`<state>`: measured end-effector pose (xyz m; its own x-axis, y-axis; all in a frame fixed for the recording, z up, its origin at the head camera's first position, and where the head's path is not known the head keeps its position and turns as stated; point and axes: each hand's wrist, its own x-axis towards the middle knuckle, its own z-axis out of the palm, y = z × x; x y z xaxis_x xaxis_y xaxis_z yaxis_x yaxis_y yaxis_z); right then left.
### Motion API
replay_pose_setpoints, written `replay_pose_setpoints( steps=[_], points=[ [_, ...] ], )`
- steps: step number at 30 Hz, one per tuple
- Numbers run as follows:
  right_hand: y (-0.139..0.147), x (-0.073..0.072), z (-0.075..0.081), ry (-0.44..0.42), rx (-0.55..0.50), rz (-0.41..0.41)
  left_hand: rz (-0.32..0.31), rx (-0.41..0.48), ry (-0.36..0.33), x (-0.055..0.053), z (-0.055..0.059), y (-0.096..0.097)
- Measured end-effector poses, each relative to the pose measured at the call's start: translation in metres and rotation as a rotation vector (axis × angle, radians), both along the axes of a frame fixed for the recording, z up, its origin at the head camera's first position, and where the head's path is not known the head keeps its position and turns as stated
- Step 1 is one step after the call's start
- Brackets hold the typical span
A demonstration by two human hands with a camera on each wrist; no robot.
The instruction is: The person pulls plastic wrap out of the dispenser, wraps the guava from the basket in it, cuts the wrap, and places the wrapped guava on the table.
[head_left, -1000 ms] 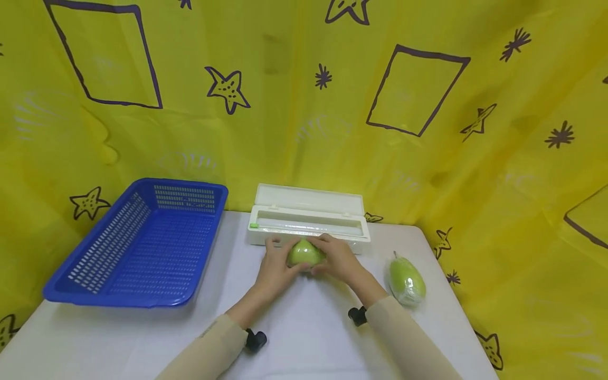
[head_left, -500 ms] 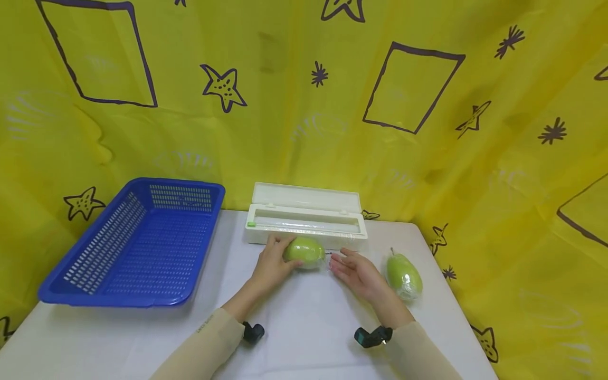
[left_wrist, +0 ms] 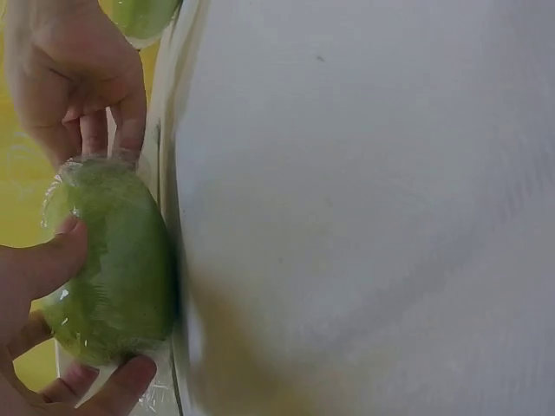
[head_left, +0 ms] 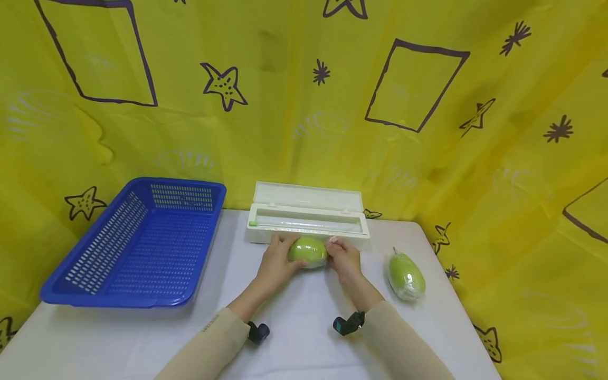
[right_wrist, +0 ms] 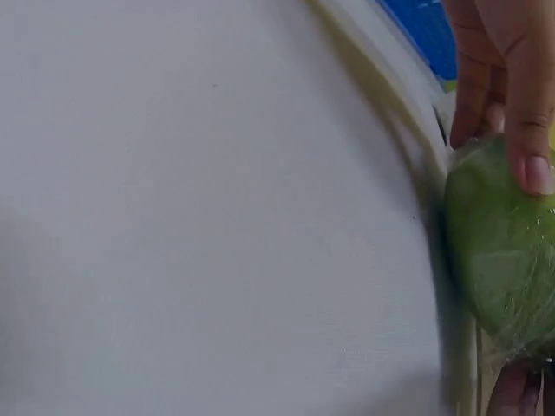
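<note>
A green pear (head_left: 310, 252) in clear cling film lies on its side, close in front of the wrap dispenser. My left hand (head_left: 277, 260) grips its left end, thumb over the near side and fingers around the rest, as the left wrist view also shows. At the stem end my right hand (head_left: 345, 259) pinches the gathered cling film (left_wrist: 97, 161) with curled fingers. The stem is hidden by that hand. In the right wrist view, the right hand's fingertips (right_wrist: 513, 390) are right at the film's bunched end. Farther right lies a second wrapped pear (head_left: 406, 276), stem pointing away.
The white wrap dispenser (head_left: 266, 237) stands at the back of the table with its lid up and a film roll inside. A blue plastic basket (head_left: 119, 303) sits on the left. A yellow patterned curtain (head_left: 294, 153) hangs behind the white-covered table (head_left: 304, 348).
Both hands held the pear at first. It was turned so its stem pointed right, while the right hand drew away and opened, then came back to its stem end.
</note>
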<state>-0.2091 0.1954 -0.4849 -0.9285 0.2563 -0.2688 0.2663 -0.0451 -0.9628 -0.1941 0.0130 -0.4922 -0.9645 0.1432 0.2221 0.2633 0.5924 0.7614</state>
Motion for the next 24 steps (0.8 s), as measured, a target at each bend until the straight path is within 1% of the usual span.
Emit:
replay_pose_setpoints(
  steps=[2,4,6,8,10,12,14,17,20,22,24],
  points=[
    [-0.006,0.005,0.004,0.030,0.091,0.028,0.004,-0.010,0.017,0.001,0.001,0.001],
    [-0.010,0.010,0.008,0.061,0.176,0.077,0.004,-0.014,0.028,0.001,0.003,0.002],
    [-0.010,0.014,0.010,0.078,0.226,0.119,0.003,-0.026,0.030,0.001,0.004,0.003],
    [-0.006,0.017,0.009,0.091,0.207,0.148,0.003,-0.030,0.032,0.001,0.004,0.002],
    [0.000,0.020,0.008,0.075,0.170,0.160,0.002,-0.028,0.026,0.001,0.003,0.002],
    [0.006,0.021,0.005,0.042,0.060,0.167,-0.002,-0.021,0.020,0.001,0.002,0.002],
    [0.010,0.021,0.004,-0.006,-0.047,0.158,-0.012,-0.006,0.011,0.001,0.001,0.002],
    [0.014,0.017,0.000,-0.041,-0.136,0.144,-0.022,0.012,0.006,0.001,0.001,0.004],
    [0.014,0.014,-0.004,-0.047,-0.097,0.126,-0.020,0.009,0.016,0.001,0.002,0.005],
    [0.014,0.013,-0.005,-0.038,-0.064,0.131,-0.011,0.000,0.019,0.000,0.001,0.006],
    [0.014,0.015,-0.003,-0.027,-0.055,0.150,-0.008,-0.001,0.020,-0.001,0.000,0.006]
  ],
)
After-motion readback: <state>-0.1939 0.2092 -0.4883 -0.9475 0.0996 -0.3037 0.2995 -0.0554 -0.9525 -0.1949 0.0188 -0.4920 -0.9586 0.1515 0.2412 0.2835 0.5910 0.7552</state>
